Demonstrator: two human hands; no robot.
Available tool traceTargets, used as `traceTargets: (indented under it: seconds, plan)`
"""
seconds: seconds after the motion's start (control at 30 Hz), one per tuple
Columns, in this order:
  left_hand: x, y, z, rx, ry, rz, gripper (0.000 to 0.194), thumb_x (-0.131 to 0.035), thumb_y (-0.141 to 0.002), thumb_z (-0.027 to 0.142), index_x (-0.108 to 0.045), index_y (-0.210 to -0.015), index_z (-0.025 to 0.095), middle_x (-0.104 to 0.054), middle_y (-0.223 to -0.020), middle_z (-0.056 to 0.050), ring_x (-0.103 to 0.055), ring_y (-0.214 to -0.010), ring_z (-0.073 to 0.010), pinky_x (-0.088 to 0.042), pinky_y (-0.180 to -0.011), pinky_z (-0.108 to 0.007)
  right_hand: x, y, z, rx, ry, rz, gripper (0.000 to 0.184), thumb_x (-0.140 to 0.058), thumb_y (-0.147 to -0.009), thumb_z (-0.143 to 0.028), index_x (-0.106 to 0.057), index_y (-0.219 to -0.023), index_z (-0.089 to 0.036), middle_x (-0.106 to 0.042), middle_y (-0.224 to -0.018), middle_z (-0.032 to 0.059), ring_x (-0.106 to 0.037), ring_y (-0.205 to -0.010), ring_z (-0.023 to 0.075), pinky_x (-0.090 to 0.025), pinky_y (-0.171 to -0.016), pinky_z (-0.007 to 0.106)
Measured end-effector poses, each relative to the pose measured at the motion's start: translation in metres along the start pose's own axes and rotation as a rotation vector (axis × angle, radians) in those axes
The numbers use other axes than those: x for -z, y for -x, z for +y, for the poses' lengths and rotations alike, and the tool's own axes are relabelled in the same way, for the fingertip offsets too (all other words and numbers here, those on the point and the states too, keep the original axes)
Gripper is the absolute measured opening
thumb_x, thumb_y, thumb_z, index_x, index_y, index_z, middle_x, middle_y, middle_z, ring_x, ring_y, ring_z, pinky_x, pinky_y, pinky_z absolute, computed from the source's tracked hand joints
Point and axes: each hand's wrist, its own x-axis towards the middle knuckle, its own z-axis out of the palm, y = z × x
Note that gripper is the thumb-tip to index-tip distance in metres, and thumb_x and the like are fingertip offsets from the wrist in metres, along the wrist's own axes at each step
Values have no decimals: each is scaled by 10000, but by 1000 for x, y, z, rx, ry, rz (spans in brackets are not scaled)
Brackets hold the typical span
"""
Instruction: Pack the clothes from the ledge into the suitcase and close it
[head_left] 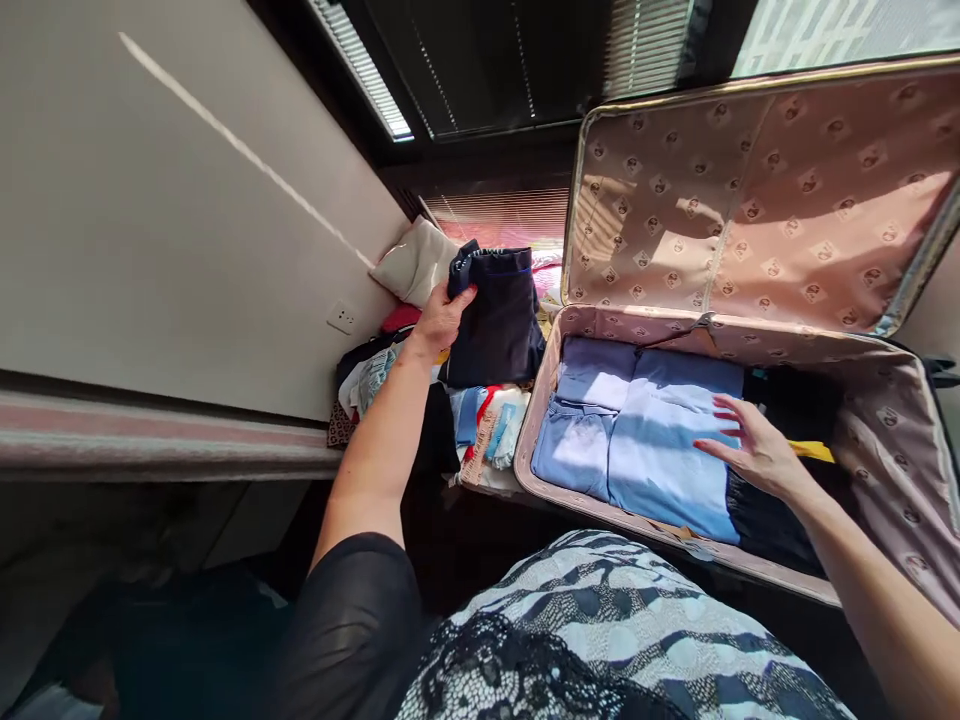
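My left hand (442,318) is closed on the edge of a folded dark navy garment (495,315), which looks like trousers or shorts with a waistband at the top. It is held over the pile of clothes left of the suitcase. Over the open suitcase (526,440), my right hand (754,450) has its fingers spread and holds nothing. Beneath it lie folded light blue clothes (667,430). Dark clothes (772,520) and a yellow strip of cloth (811,451) fill the right part of the case.
The suitcase lid (757,200) stands raised against the window side. A beige cushion (416,262) leans near the wall (187,200), which has a socket (342,318). Mixed folded clothes (487,425) lie beside the case. A patterned garment covers my lap.
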Motion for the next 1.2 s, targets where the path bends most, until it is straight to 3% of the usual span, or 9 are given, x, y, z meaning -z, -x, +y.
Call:
traceTargets:
  seconds: [0.13,0.23,0.33,0.47,0.67,0.73,0.83,1.03,1.2]
  plan:
    - [-82,46,-13,275,304,-201,439,-885,-927,388,-777,-1322,232,-861,-1194,-59,-784,-1305,-332,-611,-1198,-546,-41,-21,-52,41,-419,-142,1346,-994,-587,-779,-427,-1723,-332,-559,-1677,199,-570,-1537,421,-531,-1216,601]
    - [-165,99,-48,577,431,-349,327,-877,-892,285,-792,-1197,206,-871,-1054,-54,-825,-1200,-327,-660,-1130,-517,-55,-21,-51,-37,-814,-345,1267,-994,-641,-711,-454,-1716,-313,-693,-1536,150,-685,-1384,363,-570,-1160,525]
    - [-237,154,-83,898,467,-380,214,-835,-885,218,-776,-1086,172,-845,-878,-60,-849,-1071,-304,-688,-1062,-477,-51,0,-21,-154,-950,-303,1039,-1033,-649,-479,-615,-1575,-263,-767,-1420,99,-743,-1222,296,-612,-1062,423]
    - [-311,195,-97,1088,563,-433,242,-773,-916,219,-764,-1148,151,-846,-941,-94,-837,-1087,-281,-658,-1094,-445,-10,35,42,-298,-937,-161,956,-1018,-623,-330,-663,-1507,-246,-808,-1338,77,-772,-1095,253,-625,-977,373]
    - [-391,185,-74,897,631,-584,686,-835,-951,351,-588,-1590,308,-771,-1410,-121,-756,-1303,-272,-601,-1152,-466,99,13,132,-320,-493,27,997,-905,-755,-425,-527,-1661,-252,-740,-1488,147,-732,-1286,333,-620,-1066,461]
    - [-397,183,-77,892,521,-582,692,-856,-934,323,-597,-1574,310,-749,-1438,-133,-765,-1246,-257,-618,-1089,-434,114,-1,151,-414,-155,164,1003,-857,-815,-435,-472,-1705,-179,-651,-1586,234,-638,-1435,408,-542,-1192,561]
    - [-378,197,-93,953,320,-588,560,-850,-913,251,-678,-1446,246,-741,-1421,-152,-774,-1105,-220,-627,-961,-358,98,-9,168,-495,193,295,1002,-813,-889,-424,-402,-1728,-63,-389,-1752,367,-370,-1626,550,-279,-1314,761]
    - [-282,246,-118,1049,176,-528,375,-929,-860,328,-756,-1168,201,-798,-1252,-137,-787,-1004,-200,-601,-822,-273,30,-26,179,-208,419,281,740,-690,-1036,-424,-486,-1727,-254,-188,-1897,199,-68,-1734,501,-161,-1302,834]
    - [-221,277,-98,1056,208,-406,493,-1017,-782,398,-786,-1168,196,-826,-1165,-147,-802,-976,-210,-596,-807,-274,29,-55,212,-407,373,244,771,-607,-1061,-517,-511,-1739,-163,-171,-1877,288,-79,-1725,562,-116,-1265,880]
